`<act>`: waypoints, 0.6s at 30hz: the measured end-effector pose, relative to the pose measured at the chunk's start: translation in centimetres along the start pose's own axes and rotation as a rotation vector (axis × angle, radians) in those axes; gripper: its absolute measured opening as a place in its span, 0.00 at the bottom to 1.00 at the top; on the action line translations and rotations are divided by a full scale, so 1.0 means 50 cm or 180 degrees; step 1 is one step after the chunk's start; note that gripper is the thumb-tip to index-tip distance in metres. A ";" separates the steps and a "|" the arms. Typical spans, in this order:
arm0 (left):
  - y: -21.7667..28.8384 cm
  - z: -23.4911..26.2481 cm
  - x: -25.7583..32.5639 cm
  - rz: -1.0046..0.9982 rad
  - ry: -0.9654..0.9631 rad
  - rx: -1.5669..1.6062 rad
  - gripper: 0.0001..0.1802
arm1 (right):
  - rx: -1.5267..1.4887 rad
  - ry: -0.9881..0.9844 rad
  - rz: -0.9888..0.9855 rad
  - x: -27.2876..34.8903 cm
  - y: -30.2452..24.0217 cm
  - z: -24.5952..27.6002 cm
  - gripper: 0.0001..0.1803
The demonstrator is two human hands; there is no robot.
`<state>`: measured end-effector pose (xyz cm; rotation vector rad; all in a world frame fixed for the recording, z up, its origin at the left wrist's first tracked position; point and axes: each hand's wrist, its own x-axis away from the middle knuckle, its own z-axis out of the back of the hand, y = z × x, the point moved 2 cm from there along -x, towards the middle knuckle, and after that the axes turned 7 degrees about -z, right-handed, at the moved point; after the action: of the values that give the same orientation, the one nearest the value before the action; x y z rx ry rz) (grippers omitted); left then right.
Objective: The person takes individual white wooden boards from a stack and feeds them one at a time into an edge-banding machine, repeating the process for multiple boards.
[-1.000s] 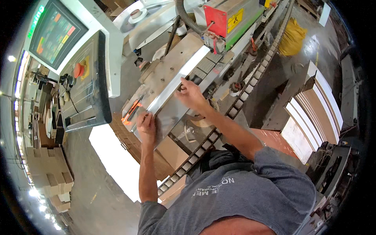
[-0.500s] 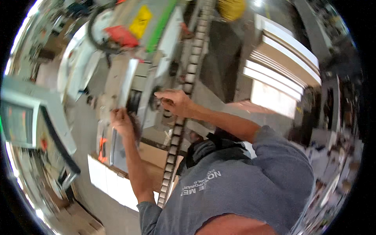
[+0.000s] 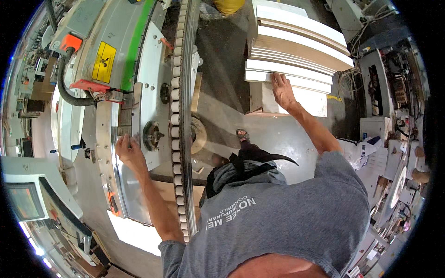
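Observation:
My left hand (image 3: 128, 152) rests with its fingers spread on the edge of a long pale panel (image 3: 125, 185) lying on the bed of a big grey machine (image 3: 120, 60). My right hand (image 3: 282, 91) reaches out to the right and lies flat on the end of a stack of white panels (image 3: 296, 51) standing on the floor. Neither hand is closed around anything. A row of white rollers (image 3: 178, 106) runs between the two hands.
A control screen (image 3: 23, 200) stands at the lower left. A black hose (image 3: 65, 90) and a yellow warning label (image 3: 103, 55) sit on the machine. My sandalled foot (image 3: 242, 135) stands on the grey floor (image 3: 273, 134). Cabinets and cluttered benches (image 3: 384, 116) fill the right side.
My head has turned right. My right hand has left the panel on the machine and swung over to the white stack. My left hand stays on the panel.

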<state>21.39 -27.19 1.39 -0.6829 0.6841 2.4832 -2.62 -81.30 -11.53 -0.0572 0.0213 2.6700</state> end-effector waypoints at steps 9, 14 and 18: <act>0.074 -0.013 0.034 -0.0226 0.0121 -0.0207 0.15 | -0.0433 0.0110 0.0348 0.000 -0.029 0.040 0.28; 0.312 -0.020 0.014 -0.1629 -0.0547 0.0975 0.24 | -0.0645 -0.0675 0.1008 0.066 -0.126 0.106 0.36; 0.394 0.026 0.035 -0.1670 -0.1055 0.1268 0.27 | -0.1640 -0.1133 0.1683 0.100 -0.338 0.279 0.34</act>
<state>8.75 -40.95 7.96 -0.2459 0.7290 1.8432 0.07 -63.60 2.08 0.2988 -0.8747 3.0858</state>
